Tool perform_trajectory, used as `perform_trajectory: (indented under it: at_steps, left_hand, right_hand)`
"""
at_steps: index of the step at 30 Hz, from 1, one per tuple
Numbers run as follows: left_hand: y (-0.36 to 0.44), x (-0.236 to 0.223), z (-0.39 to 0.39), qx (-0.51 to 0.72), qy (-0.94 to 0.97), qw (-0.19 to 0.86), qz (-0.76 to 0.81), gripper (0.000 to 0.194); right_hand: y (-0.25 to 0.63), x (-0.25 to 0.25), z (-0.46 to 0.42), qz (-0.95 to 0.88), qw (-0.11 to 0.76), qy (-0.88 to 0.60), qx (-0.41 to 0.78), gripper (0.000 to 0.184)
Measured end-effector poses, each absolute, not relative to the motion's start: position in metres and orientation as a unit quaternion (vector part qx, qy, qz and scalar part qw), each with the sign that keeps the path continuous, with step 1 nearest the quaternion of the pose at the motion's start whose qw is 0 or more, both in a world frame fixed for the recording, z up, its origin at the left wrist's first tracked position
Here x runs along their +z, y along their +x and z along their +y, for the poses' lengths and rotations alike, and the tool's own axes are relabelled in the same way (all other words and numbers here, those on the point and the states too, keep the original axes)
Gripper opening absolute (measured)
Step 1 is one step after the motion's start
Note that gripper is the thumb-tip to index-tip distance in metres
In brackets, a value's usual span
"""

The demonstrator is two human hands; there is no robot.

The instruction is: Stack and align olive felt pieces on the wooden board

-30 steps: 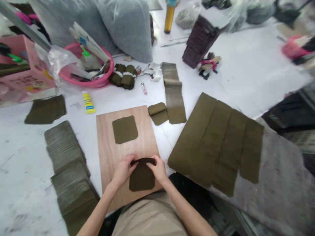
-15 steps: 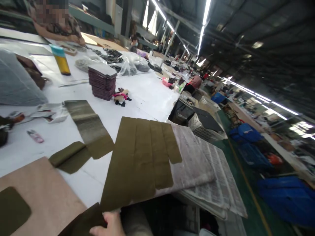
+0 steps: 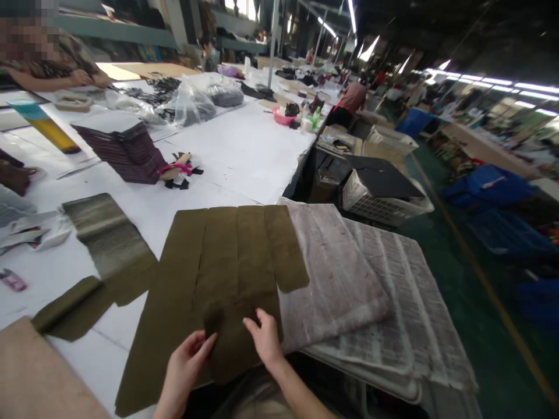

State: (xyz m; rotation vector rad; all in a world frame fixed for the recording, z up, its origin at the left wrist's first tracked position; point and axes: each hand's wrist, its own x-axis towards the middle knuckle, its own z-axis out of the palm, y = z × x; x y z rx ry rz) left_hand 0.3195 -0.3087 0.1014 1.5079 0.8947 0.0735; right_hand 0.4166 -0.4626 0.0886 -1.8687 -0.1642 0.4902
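Note:
Both my hands rest on an olive fabric piece (image 3: 227, 343) laid at the near end of overlapping rows of olive fabric pieces (image 3: 205, 273). My left hand (image 3: 186, 366) touches its left edge with fingers stretched out. My right hand (image 3: 264, 340) presses its right side, fingers flat and apart. The rows lie partly on the white table (image 3: 244, 151) and partly on a grey worn cloth stack (image 3: 349, 279).
A wooden board (image 3: 30, 378) is at the lower left, with a folded olive piece (image 3: 70, 305) and a long overlapped strip (image 3: 107, 244) beside it. Further back stand a dark purple stack (image 3: 126, 154), plastic bags (image 3: 196, 99) and a yellow bottle (image 3: 46, 125). Another person (image 3: 48, 58) works at the far left.
My view swung from the wooden board up to the right. The olive piece I held over the board now lies on the rows of pieces with both hands on it.

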Motion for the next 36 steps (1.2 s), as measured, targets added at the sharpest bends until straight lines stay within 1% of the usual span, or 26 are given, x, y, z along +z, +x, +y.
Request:
perform_trajectory:
  at_steps: [3,6,12,15,18,23,27,33,36]
  left_hand:
    - [0.386,0.108,-0.346,0.047,0.662,0.652,0.367,0.047]
    - [0.439,0.103,-0.376,0.032,0.669,0.655,0.35,0.044]
    - [0.494,0.086,-0.405,-0.005,0.728,0.588,0.353,0.034]
    - [0.505,0.084,-0.409,-0.025,0.752,0.556,0.353,0.029]
    - [0.51,0.083,-0.409,-0.04,0.78,0.522,0.343,0.026]
    - [0.511,0.076,-0.408,-0.045,0.831,0.447,0.329,0.024]
    - [0.513,0.074,-0.408,-0.065,0.827,0.441,0.342,0.024]
    - [0.516,0.077,-0.409,-0.087,0.822,0.44,0.352,0.025]
    - [0.517,0.078,-0.409,-0.095,0.84,0.412,0.339,0.026]
  right_hand:
    - [0.469,0.095,-0.508,-0.055,0.561,-0.804,0.188,0.026]
    - [0.514,0.094,-0.543,-0.056,0.527,-0.833,0.159,0.027]
    - [0.569,0.081,-0.578,-0.071,0.464,-0.871,0.144,0.035]
    - [0.58,0.078,-0.584,-0.085,0.438,-0.884,0.141,0.036]
    - [0.585,0.078,-0.586,-0.091,0.397,-0.902,0.144,0.033]
    - [0.586,0.081,-0.586,-0.105,0.274,-0.945,0.148,0.022]
    - [0.586,0.083,-0.585,-0.106,0.212,-0.957,0.166,0.018]
    - [0.586,0.086,-0.585,-0.11,0.185,-0.963,0.162,0.023]
    - [0.587,0.088,-0.583,-0.105,0.131,-0.97,0.176,0.023]
